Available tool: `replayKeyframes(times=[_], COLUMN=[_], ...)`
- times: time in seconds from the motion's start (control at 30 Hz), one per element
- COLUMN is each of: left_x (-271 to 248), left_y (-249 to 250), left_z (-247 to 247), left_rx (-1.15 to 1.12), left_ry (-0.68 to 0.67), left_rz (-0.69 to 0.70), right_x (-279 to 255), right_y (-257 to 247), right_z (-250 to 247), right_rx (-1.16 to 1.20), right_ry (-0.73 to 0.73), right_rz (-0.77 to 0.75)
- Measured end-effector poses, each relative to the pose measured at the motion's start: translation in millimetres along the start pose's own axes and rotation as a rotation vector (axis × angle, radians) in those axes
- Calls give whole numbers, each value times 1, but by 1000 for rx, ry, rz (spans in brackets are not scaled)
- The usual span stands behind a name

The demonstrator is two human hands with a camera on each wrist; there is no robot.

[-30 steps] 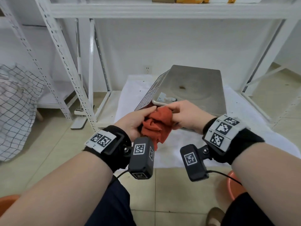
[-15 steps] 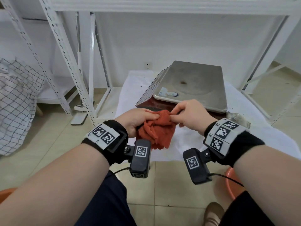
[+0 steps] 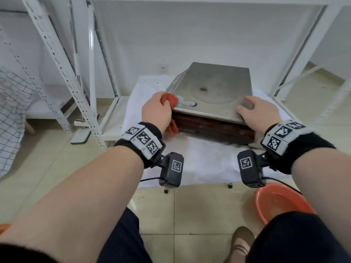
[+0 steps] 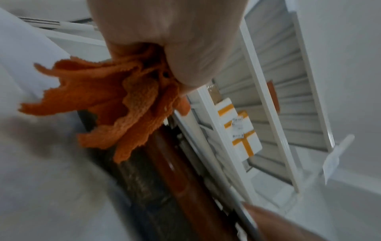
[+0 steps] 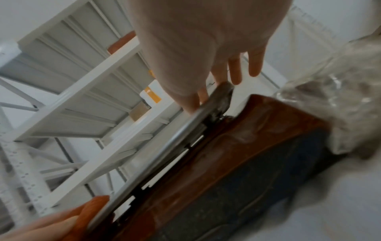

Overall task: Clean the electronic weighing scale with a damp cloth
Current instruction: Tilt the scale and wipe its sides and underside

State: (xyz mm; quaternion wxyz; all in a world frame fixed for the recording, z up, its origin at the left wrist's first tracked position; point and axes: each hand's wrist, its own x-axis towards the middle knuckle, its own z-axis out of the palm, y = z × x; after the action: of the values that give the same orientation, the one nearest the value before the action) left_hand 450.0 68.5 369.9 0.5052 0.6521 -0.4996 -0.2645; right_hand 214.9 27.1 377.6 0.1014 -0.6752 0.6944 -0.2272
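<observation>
My cloth (image 3: pixel 171 99) is orange-red, the scale's plate (image 3: pixel 218 90) grey metal, its base (image 3: pixel 212 128) dark red-brown; the basin (image 3: pixel 281 202) orange.

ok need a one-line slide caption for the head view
Left hand presses a bunched orange cloth on the scale's steel pan while the right hand steadies its near corner.

One scale (image 3: pixel 214 88), one red cloth (image 3: pixel 171 98), two hands: left hand (image 3: pixel 156 111), right hand (image 3: pixel 256 112). One orange basin (image 3: pixel 273 202) lower right, one white table (image 3: pixel 199 158), two wrist cameras.
</observation>
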Motion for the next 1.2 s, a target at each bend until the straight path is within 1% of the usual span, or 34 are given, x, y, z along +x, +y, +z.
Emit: replayKeyframes(times=[0.03, 0.13, 0.2, 0.33, 0.43, 0.53, 0.7, 0.8, 0.93, 1.0, 1.07, 1.13, 1.2], left_x=[0, 1, 3, 4, 1, 1, 4, -3, -21, -38, -59, -74, -75], left_y=[-3, -16, -22, -23, -21, -22, -29, -26, -23, -19, -12, -7, -5], left_z=[7, 25, 35, 44, 45, 47, 53, 57, 64, 74, 92, 106, 107], left_rx=[76, 256, 287, 344, 368, 399, 402, 411, 365, 339, 331, 317, 319], left_ry=[45, 186, 242, 307, 309, 316, 306, 311, 300, 245, 165, 115, 98], left_rz=[37, 136, 125, 73, 60, 88, 85, 75, 93, 147, 259, 356, 382], right_x=[0, -1, -1, 1, 1, 0, 1, 0, -1, -2, -4, -4, -5], right_y=[3, 8, 11, 14, 15, 16, 17, 16, 17, 16, 15, 16, 17], right_z=[1, 4, 4, 3, 4, 4, 3, 2, 0, 0, -1, -1, -1], right_rx=[14, 60, 79, 101, 103, 125, 119, 119, 92, 81, 86, 101, 110], right_ry=[-20, -14, -22, -33, -36, -35, -59, -71, -96, -105, -102, -94, -92], right_rz=[7, 16, 19, 11, 11, 16, 12, 10, -5, -11, -12, -11, -7])
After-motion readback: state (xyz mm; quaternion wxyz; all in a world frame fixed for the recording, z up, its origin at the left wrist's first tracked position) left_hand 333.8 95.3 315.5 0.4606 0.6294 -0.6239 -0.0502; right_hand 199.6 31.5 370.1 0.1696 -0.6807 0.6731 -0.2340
